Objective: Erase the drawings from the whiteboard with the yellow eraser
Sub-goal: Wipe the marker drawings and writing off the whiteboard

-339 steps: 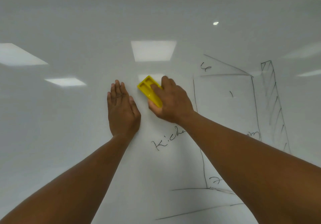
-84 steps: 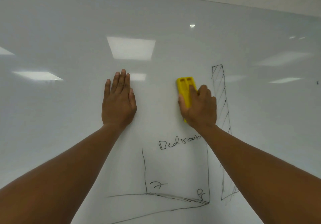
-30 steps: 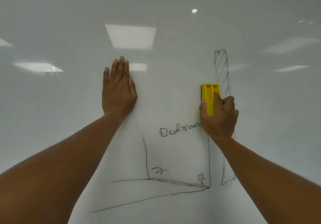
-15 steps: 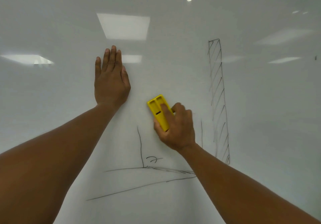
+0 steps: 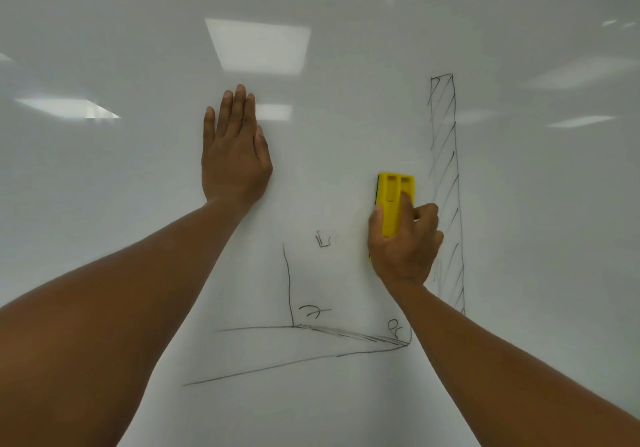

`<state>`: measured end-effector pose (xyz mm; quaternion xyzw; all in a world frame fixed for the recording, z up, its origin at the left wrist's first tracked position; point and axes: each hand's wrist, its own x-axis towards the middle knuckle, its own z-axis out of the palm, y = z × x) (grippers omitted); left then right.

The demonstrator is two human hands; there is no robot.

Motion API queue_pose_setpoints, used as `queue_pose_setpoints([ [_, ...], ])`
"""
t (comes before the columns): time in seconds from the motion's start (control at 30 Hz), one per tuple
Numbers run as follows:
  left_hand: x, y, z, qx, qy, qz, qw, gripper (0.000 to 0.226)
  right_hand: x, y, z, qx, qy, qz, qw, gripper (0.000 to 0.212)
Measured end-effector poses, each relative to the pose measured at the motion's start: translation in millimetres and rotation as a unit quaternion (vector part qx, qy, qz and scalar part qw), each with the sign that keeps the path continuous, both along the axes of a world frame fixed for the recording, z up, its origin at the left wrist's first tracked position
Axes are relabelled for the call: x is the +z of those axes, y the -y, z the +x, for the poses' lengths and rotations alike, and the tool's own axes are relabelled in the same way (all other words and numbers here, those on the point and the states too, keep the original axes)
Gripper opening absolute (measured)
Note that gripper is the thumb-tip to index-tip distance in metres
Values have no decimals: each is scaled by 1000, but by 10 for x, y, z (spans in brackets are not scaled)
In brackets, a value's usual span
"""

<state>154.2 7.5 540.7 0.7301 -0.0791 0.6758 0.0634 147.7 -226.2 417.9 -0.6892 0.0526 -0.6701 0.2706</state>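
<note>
The glossy whiteboard (image 5: 138, 204) fills the view. My right hand (image 5: 403, 242) grips the yellow eraser (image 5: 393, 192) and holds it upright against the board, just left of a tall hatched strip (image 5: 445, 183). My left hand (image 5: 233, 150) lies flat on the board with straight fingers, up and to the left. Black marker lines remain below: a small letter remnant (image 5: 323, 240), a vertical line (image 5: 288, 283), small squiggles (image 5: 313, 311), and two long slanted lines (image 5: 277, 365) near the bottom.
Ceiling light panels are reflected in the board, the biggest reflection (image 5: 258, 44) above my left hand. My two forearms cross the lower part of the view.
The eraser has swept from the left-middle back to the right, beside the hatched strip. The written word is gone except for a small remnant. My left hand has stayed flat on the board.
</note>
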Motion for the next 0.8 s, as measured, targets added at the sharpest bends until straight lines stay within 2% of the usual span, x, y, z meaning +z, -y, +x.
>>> queue_pose_setpoints([
  [0.03,0,-2,2,0,1,-1,1000,54,-25,-20,10,-6,8,-40,999,53],
  [0.1,1,-5,7,0,3,-1,1000,54,-116,-58,21,6,41,-239,970,54],
  [0.17,-1,-7,11,1,6,0,1000,54,-175,-75,20,43,63,-447,891,53],
  [0.23,-4,-9,9,1,6,0,1000,54,-115,-59,4,53,64,-543,836,51],
  [0.3,-9,-8,8,1,5,1,1000,54,-17,-27,9,38,66,-556,828,50],
  [0.37,-15,-6,7,2,4,1,1000,54,92,18,-3,16,53,-481,875,52],
  [0.43,-20,-1,6,0,4,-1,1000,54,209,43,-49,4,37,-336,941,52],
  [0.47,-21,1,3,0,5,-2,1000,54,243,31,-65,2,32,-294,955,52],
  [0.5,-22,4,2,0,6,-3,1000,54,247,8,-67,4,33,-298,954,53],
  [0.53,-21,4,1,2,5,-2,1000,54,221,-17,-60,10,39,-349,936,54],
  [0.57,-21,4,1,3,4,-1,1000,54,173,-52,-52,21,46,-430,901,55],
  [0.67,-28,4,-5,0,5,0,1000,54,-18,-189,-58,70,42,-649,756,52],
  [0.7,-32,0,-8,-1,6,1,1000,54,-72,-226,-56,80,35,-677,731,50],
  [0.73,-38,-5,-10,-4,7,2,1000,54,-103,-246,-51,83,31,-685,723,50],
  [0.8,-46,-10,-12,-7,9,2,1000,54,-95,-223,-41,75,34,-678,730,50],
])
